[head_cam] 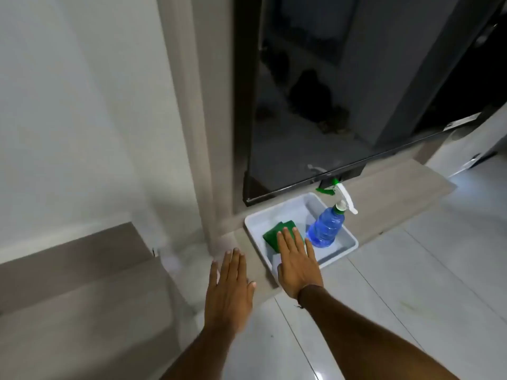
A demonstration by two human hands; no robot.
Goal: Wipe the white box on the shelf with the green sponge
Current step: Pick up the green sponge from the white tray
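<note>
White box (346, 249), a shallow tray-like tub, sits on the low grey-brown ledge (389, 185) at floor level, near the ledge's left end and just below the bottom edge of a dark glass panel (315, 105); pale glossy floor tiles (411, 283) run along the ledge's front edge and a white wall (68, 105) stands to the left. Your right hand (297, 263) lies flat, fingers (288, 237) straight and close together, pressing on the green sponge (273, 234) inside the box's left half, not curled around it. Your left hand (229, 292) hovers flat over the ledge's left corner, fingers extended and slightly apart, holding nothing. A blue spray bottle (326, 229) with a white trigger stands tilted in the box's right half, just beside your right hand.
</note>
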